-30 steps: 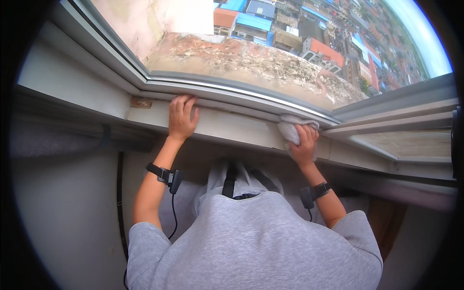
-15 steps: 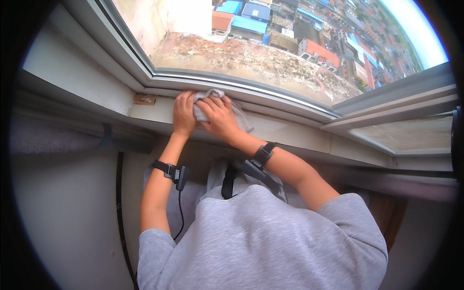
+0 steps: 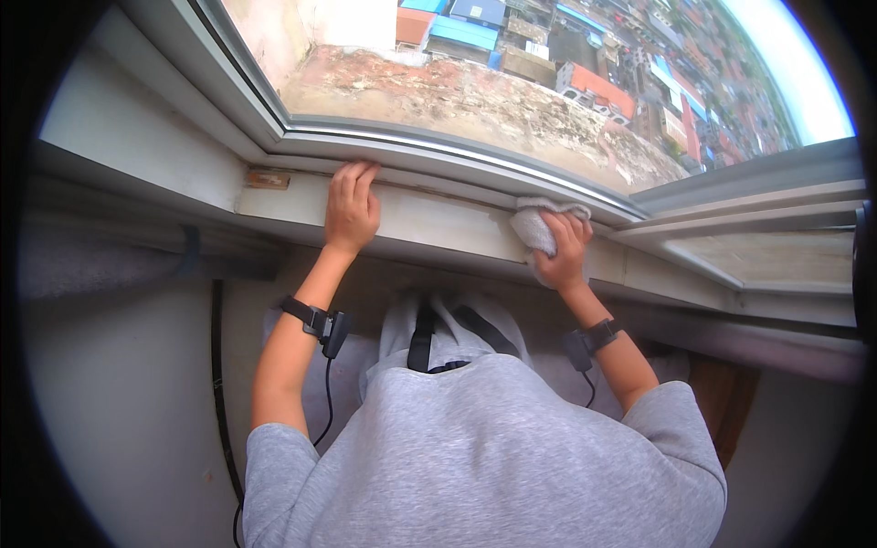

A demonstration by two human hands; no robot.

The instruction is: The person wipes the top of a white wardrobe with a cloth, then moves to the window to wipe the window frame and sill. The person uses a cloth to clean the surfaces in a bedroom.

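A light grey cloth (image 3: 532, 228) is bunched under my right hand (image 3: 565, 248), whose fingers press it against the lower window frame (image 3: 438, 163) toward its right end. Part of the cloth hangs below the palm. My left hand (image 3: 351, 208) rests on the white windowsill (image 3: 429, 219), fingers stretched out with their tips at the frame's lower edge; it holds nothing. The two hands are well apart along the sill.
A small brown worn patch (image 3: 269, 180) marks the sill's left end. At the right, a sliding window sash (image 3: 758, 237) meets the frame. Beyond the glass lie a weathered ledge (image 3: 457, 100) and rooftops. A cable (image 3: 329, 402) hangs from the band on my left forearm.
My right hand has slid the cloth to the right along the frame, away from my left hand. My left hand has let go of the cloth and stays near its place.
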